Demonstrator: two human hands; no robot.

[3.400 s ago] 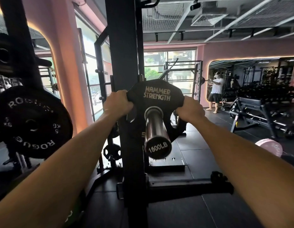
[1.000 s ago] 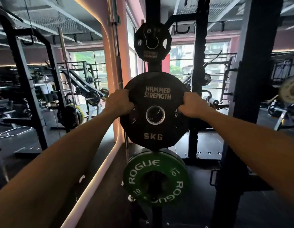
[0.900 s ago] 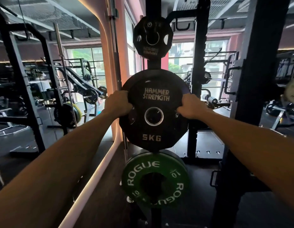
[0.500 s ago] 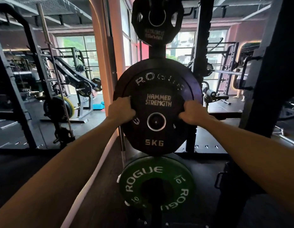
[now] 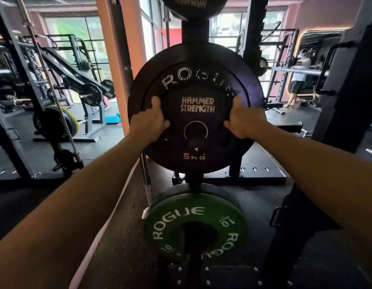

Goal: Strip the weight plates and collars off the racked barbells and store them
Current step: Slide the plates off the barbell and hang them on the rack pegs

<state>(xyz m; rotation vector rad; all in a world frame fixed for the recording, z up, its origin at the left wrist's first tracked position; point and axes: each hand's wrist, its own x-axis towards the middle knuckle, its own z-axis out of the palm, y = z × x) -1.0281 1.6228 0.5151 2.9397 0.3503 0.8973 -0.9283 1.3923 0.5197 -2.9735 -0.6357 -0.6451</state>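
Gym floor, black rubber matting, power racks all round, windows at 12 o'clock behind a vertical plate-storage post (image 5: 194,32). Another person stands by a rack at 2 o'clock.

5 kg Hammer Strength plate (image 5: 196,122) is at frame centre, held flat-on to the post, its bore roughly lined up with the storage peg (image 5: 196,140). The peg end shows inside the lower part of the bore, so the plate looks partly threaded on, not fully seated. Directly behind it sits a larger black Rogue plate (image 5: 246,80) already on the same peg; the small one is going against its face.

Left hand (image 5: 148,122) grips the plate's rim at 9 o'clock, right hand (image 5: 244,119) at 3 o'clock. Fingers of both are curled over the edge, thumbs on the front face. The symmetric grip keeps the plate square to the peg so the bore doesn't bind.

Green Rogue 10 plate (image 5: 195,224) hangs on the peg below at 6 o'clock; another Hammer plate (image 5: 191,3) sits above at 12 o'clock, cut off by the frame. Sorted by peg, it seems.

Next: push straight in until flush, watch fingertips between the two plates.
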